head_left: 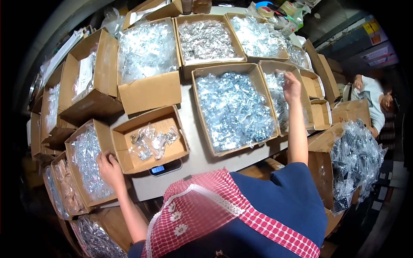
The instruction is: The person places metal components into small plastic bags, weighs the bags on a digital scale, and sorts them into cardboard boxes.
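My right hand (292, 87) is raised over a narrow box (269, 64) of small clear bags at the right. Its fingers are pinched together, and what sits at their tips is too small to tell. At the left, my left hand (110, 170) rests by the edge of a box of shiny bagged parts (88, 161), fingers apart and holding nothing I can see. Beside it, a shallow cardboard box (146, 122) contains a few clear bags of metal parts (154, 141). This box stands on a digital scale (165, 168) with a lit display.
A big box of bluish bagged parts (235, 109) sits mid-table. Several more filled cartons line the back, including one of silvery parts (206, 41). An overfull carton of bags (357, 159) stands at the right, with another person (372, 96) beyond. Tape rolls (265, 10) lie at the far edge.
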The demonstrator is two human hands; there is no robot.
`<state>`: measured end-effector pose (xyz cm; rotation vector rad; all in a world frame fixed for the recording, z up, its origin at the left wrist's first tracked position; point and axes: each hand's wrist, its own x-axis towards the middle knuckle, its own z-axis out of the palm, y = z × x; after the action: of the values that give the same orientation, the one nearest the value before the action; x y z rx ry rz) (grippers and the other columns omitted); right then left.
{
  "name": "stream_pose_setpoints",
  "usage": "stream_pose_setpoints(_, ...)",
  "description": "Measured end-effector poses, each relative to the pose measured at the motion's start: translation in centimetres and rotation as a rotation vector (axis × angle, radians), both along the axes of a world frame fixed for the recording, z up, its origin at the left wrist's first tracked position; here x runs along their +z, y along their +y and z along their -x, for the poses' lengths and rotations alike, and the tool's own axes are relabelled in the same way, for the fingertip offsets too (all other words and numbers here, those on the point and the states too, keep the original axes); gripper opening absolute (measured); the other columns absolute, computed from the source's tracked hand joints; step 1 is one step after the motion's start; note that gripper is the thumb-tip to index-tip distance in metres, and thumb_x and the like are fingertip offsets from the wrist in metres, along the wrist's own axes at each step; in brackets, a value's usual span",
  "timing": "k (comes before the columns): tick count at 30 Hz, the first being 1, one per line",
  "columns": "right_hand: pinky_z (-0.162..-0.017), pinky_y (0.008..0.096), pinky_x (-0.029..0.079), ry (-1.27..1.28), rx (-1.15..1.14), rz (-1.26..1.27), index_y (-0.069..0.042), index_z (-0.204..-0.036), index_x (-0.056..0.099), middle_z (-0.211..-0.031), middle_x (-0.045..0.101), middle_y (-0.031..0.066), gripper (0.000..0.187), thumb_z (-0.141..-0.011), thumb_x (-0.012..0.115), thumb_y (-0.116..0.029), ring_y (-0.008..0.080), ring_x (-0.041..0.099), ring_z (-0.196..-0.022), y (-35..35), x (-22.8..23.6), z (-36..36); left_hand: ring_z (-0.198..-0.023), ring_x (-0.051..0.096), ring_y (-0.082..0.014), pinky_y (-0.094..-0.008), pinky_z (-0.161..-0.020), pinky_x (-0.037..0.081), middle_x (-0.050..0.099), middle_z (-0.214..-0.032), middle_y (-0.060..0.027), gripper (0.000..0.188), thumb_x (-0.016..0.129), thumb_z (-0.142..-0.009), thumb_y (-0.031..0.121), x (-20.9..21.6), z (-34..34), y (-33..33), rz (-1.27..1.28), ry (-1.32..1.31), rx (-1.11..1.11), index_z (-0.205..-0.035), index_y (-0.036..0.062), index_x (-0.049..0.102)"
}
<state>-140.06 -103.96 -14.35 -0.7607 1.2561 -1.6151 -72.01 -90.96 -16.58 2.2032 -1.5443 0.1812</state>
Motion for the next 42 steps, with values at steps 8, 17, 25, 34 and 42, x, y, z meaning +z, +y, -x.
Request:
stream_pose_setpoints(8,-0.066,0.0294,0.051,0.931,0.682,-0.354,-0.004,-0.114,0.068,-0.099,0.069,0.0115,0.045,-0.081,0.071,-0.035,0.0168,0.065,-0.082,1.5,6.2,-12.1,-0.100,0.062,-0.0342,-0.0411,-0.083,0.049,0.060,-0.121,-0.0115,0.020,0.054,-0.090,0.015,0.9,0.9,-0.1,0.001,0.017,-0.010,-0.106,0.0087,0.064)
stream_pose_setpoints(17,-0.059,0.0326,0.042,0.983,0.727,-0.288,0.000,-0.083,0.069,-0.064,0.059,0.0047,0.022,-0.084,0.064,-0.022,0.0123,0.051,-0.060,3.1,4.4,-15.1,-0.101,0.061,-0.0360,-0.0425,-0.084,0.048,0.061,-0.117,-0.0139,0.018,0.054,-0.089,0.012,0.6,0.7,0.2,-0.010,0.023,0.022,-0.105,0.0052,0.060)
stream_pose_setpoints(25,-0.040,0.0250,0.031,-0.089,0.658,-0.142,-0.005,-0.089,0.061,-0.053,0.049,-0.0020,0.021,-0.092,0.064,-0.025,0.0077,0.042,-0.039,7.1,8.5,-22.0,-0.093,0.064,-0.0364,-0.0443,-0.081,0.049,0.065,-0.106,-0.0203,0.029,0.055,-0.087,0.008,0.3,0.2,0.5,0.061,0.068,0.010,-0.115,-0.0009,0.056)
stream_pose_setpoints(34,-0.087,0.0256,0.044,0.219,0.831,-0.195,0.003,-0.111,0.064,-0.102,0.066,0.0049,0.029,-0.096,0.058,-0.022,0.0110,0.059,-0.096,5.4,3.3,-38.1,-0.109,0.056,-0.0412,-0.0473,-0.094,0.045,0.053,-0.128,-0.0204,0.039,0.061,-0.085,0.015,0.9,-0.8,1.1,-0.020,0.159,-0.094,-0.120,-0.0002,0.052)
stream_pose_setpoints(42,-0.090,0.0267,0.042,0.440,0.467,0.090,0.000,-0.114,0.062,-0.105,0.065,0.0047,0.026,-0.091,0.062,-0.012,0.0127,0.057,-0.100,6.6,2.0,-34.1,-0.116,0.044,-0.0374,-0.0451,-0.101,0.037,0.050,-0.120,-0.0199,0.036,0.068,-0.081,0.012,1.2,-10.7,-0.9,0.271,0.227,-0.114,-0.113,0.0000,0.056)
